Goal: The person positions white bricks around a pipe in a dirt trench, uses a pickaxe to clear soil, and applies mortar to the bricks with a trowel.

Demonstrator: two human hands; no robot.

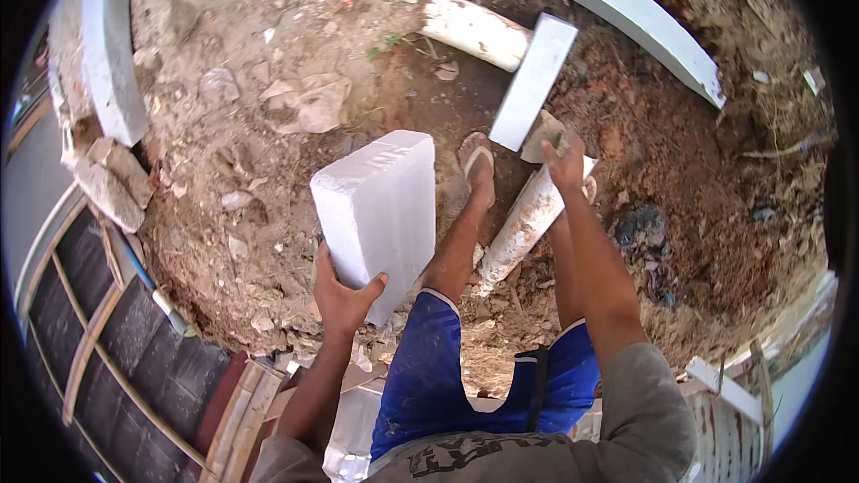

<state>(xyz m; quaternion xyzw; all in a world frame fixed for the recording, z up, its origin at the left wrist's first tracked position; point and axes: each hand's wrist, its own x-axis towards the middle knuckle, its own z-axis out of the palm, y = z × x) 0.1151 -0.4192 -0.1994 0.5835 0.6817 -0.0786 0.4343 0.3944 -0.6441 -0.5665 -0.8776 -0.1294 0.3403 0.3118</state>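
Note:
A large white building block (380, 215) stands tilted on the dirt left of my feet. My left hand (349, 293) grips its near lower end, the thumb spread across one face and the fingers along the left edge. My right hand (564, 165) is closed round a flat greyish-tan piece (540, 136); its kind cannot be made out. Beneath that hand lies a dirty white cylinder (528, 228), like a post or pipe, between my legs. Just beyond, one end of another white block (535, 80) rests against a second white cylinder (479, 31).
A long white row of blocks (617, 9) curves along the far right, another (112, 45) along the left. Rubble and stones (116, 179) lie near it. A dark roof with wooden battens (116, 331) is at lower left. Dark debris (642, 231) lies in the soil at right.

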